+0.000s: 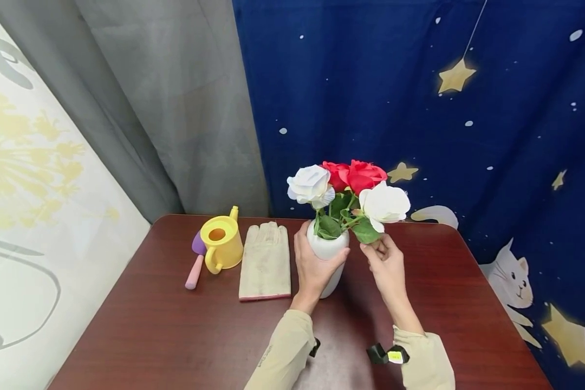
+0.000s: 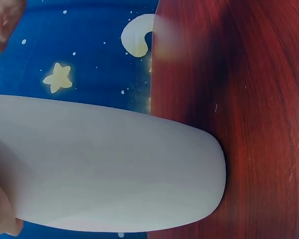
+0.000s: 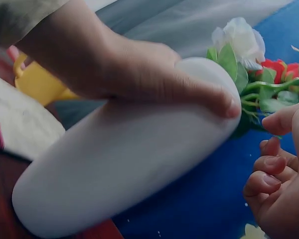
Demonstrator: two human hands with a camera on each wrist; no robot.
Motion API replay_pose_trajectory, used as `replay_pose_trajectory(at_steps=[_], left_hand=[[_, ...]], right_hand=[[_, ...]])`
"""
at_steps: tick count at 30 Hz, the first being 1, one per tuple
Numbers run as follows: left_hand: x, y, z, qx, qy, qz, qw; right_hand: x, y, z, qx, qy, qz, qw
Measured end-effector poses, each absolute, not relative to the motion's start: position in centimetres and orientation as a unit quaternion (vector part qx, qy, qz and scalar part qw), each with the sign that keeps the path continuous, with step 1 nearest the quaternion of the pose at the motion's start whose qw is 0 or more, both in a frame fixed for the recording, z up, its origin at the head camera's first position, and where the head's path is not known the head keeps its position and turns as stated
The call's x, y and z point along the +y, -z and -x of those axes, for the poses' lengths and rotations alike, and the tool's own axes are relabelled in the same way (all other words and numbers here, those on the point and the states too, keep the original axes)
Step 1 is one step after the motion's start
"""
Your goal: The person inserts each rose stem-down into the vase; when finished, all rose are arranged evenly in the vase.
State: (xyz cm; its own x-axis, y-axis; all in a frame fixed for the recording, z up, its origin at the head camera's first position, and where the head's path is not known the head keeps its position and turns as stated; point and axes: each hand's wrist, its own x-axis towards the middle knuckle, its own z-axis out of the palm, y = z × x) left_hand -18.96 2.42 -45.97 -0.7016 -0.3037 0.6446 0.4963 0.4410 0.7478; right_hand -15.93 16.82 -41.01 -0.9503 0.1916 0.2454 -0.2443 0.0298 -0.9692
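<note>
A white vase [image 1: 329,248] stands on the table, and my left hand [image 1: 317,265] grips it near the top, thumb across its front. Out of its mouth rise two white roses [image 1: 311,186] and two red roses [image 1: 364,176] with green leaves [image 1: 329,226]. Just under the right-hand white rose [image 1: 384,205] and its lowest leaf is my right hand [image 1: 387,265]. In the right wrist view the right hand [image 3: 284,174] has loosely bent fingers, with a gap between thumb and forefinger. Whether a fingertip touches the leaf is unclear.
Left of the vase lies a pair of cream work gloves [image 1: 265,265] with a red hem. Beside them stands a yellow watering can [image 1: 222,244], partly covering a small purple trowel with a pink handle [image 1: 195,272]. Curtains [image 1: 346,97] hang behind the brown table [image 1: 175,336].
</note>
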Motion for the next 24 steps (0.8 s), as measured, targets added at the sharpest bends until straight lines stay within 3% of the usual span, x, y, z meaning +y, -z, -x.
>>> replay_pose_trajectory(at_steps=[5, 15, 24], left_hand=[[2.7, 46.0, 19.3, -0.753, 0.525, 0.062, 0.393], [2.6, 46.0, 22.3, -0.762, 0.519, 0.053, 0.385], [3.0, 45.8, 24.0, -0.761, 0.521, 0.06, 0.381]], right_hand=[[17.8, 41.5, 15.4, -0.675, -0.716, -0.012, 0.177], [18.9, 43.2, 14.5, -0.659, -0.736, 0.022, 0.155], [19.5, 45.6, 14.5, -0.651, -0.74, 0.01, 0.171]])
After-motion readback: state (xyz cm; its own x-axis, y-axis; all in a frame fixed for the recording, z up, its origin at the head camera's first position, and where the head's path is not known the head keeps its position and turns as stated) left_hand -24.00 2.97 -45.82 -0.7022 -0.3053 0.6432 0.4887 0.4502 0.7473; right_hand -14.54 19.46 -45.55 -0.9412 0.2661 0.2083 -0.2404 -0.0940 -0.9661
